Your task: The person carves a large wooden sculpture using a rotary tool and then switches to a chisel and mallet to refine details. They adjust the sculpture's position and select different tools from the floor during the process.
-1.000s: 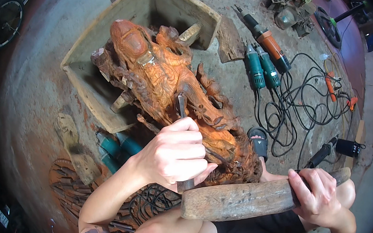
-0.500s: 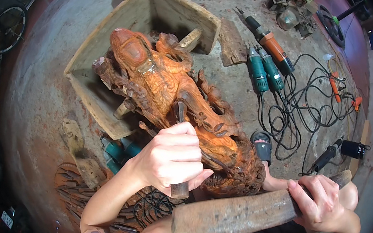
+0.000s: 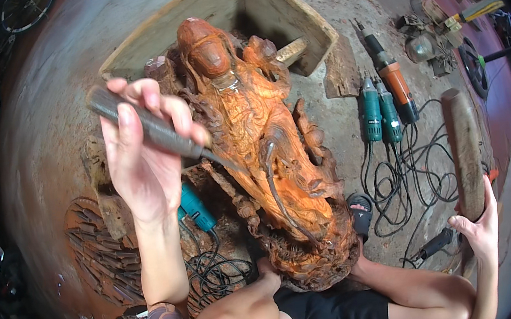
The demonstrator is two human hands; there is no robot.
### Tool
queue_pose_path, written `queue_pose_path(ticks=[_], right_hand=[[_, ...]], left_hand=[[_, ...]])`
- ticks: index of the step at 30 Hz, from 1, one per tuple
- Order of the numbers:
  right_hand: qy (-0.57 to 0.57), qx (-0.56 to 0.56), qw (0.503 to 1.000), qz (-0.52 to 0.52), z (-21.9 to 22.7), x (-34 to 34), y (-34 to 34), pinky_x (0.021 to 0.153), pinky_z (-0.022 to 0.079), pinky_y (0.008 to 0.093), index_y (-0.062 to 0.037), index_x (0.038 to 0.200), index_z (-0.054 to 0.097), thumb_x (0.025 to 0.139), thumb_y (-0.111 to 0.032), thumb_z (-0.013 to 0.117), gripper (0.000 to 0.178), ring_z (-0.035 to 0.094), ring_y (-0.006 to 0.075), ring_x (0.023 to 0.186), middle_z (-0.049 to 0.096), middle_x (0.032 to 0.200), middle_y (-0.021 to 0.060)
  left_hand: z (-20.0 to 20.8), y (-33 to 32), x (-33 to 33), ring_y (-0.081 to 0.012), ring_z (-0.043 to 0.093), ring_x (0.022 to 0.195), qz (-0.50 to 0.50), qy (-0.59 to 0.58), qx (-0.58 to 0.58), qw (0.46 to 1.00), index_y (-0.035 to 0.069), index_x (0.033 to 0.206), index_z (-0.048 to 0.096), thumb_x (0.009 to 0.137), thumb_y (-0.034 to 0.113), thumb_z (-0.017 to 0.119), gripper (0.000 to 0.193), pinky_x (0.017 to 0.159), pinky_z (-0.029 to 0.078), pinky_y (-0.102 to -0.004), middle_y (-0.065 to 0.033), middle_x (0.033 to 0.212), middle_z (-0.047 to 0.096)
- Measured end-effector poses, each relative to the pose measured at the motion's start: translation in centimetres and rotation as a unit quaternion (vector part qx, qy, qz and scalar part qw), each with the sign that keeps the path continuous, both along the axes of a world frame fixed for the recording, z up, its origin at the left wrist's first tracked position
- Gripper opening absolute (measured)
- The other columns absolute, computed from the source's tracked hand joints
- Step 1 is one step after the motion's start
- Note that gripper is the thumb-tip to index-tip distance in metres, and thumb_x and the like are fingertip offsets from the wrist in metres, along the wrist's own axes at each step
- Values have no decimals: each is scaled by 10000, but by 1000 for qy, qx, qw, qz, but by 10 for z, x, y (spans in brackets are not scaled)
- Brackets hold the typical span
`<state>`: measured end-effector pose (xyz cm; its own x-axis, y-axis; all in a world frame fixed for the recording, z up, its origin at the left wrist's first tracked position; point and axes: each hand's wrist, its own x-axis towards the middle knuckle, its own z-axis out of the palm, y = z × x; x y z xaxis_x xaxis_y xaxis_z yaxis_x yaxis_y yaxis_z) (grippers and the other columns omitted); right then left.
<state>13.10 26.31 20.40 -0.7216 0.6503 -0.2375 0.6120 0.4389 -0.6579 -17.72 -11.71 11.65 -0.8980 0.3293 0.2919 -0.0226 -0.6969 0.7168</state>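
Between my legs a reddish-brown carved wooden figure (image 3: 241,103) leans back, its head end resting in a wooden box (image 3: 288,13). My left hand (image 3: 148,154), raised at the figure's left side, grips the dark handle of a carving chisel (image 3: 158,130). The blurred blade angles down toward the figure's robe; whether its tip touches the wood I cannot tell. Out to the right, my right hand (image 3: 480,223) is wrapped round the lower end of a wooden mallet (image 3: 463,145), a thick club-like piece held upright and apart from the figure.
Several chisels (image 3: 103,250) lie in a round spread on the floor at left. A teal power tool (image 3: 196,207) with a coiled black cord sits nearer the figure. To the right are two green grinders (image 3: 372,112), an orange one (image 3: 395,83), and tangled cables (image 3: 402,198).
The left hand has lifted up and left off the figure and turned over with the chisel. My right hand has swung outward to the right, bringing the mallet from level to upright.
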Motion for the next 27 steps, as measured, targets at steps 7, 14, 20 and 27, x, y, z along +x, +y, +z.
queue_pose_path(ticks=[7,14,20,27], right_hand=[[12,-34,998,53,-33,-36,12,748,511,287,-7,1485,346,659,-176,834,975,578,145,851,585,1028,55],[-46,-94,965,242,-85,-40,-109,752,510,307,0,1452,384,662,-169,826,922,582,164,852,596,1038,75],[-101,-258,862,424,-120,6,-281,755,509,325,6,1425,416,664,-162,819,877,586,181,853,607,1047,93],[-93,-233,866,432,-115,17,-295,759,508,345,13,1392,454,667,-154,810,825,590,200,855,618,1057,113]], left_hand=[[-23,-58,21,-50,407,511,110,-90,-24,990,135,1181,529,1025,183,557,166,410,311,-203,-8,832,555],[-102,-147,156,-345,624,938,264,79,-685,674,77,1111,577,902,99,645,220,836,486,-444,-142,976,628],[-170,-257,234,-354,538,1064,200,-20,-857,474,75,1112,601,850,41,558,268,983,351,-534,-168,985,560],[-222,-309,187,-357,474,1236,194,30,-886,419,89,1136,655,856,33,559,302,1108,314,-523,-183,1226,528]])
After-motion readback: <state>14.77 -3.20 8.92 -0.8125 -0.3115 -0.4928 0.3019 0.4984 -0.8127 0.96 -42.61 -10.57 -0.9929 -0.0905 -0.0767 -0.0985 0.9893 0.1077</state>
